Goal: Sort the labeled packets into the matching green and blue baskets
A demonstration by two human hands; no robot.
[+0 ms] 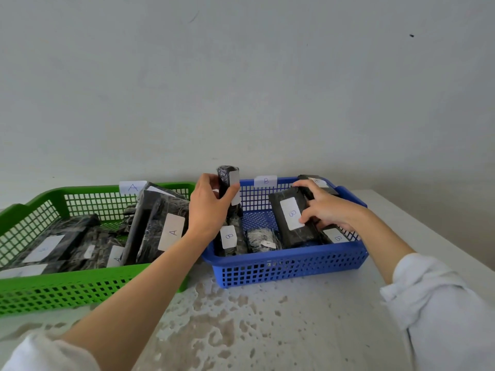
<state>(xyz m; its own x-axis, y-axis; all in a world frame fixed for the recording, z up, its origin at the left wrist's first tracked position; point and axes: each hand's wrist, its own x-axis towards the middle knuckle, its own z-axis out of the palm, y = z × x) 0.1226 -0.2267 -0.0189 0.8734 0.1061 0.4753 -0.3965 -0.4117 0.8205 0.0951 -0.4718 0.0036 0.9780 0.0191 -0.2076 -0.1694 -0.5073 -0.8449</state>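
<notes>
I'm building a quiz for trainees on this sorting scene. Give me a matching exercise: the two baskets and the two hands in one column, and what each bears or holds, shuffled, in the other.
Column one:
1. green basket
2. blue basket
3. left hand
4. right hand

Column two:
a. grips the tilted packet labelled B
b. bears the A tag on its rear rim
c. holds the upright black packet
d. bears the B tag on its rear rim

Pairs: 1-b, 2-d, 3-c, 4-a.

Speckled pale tabletop (241, 330) — plain grey wall (241, 76) behind, one dark speck (411, 35)
</notes>
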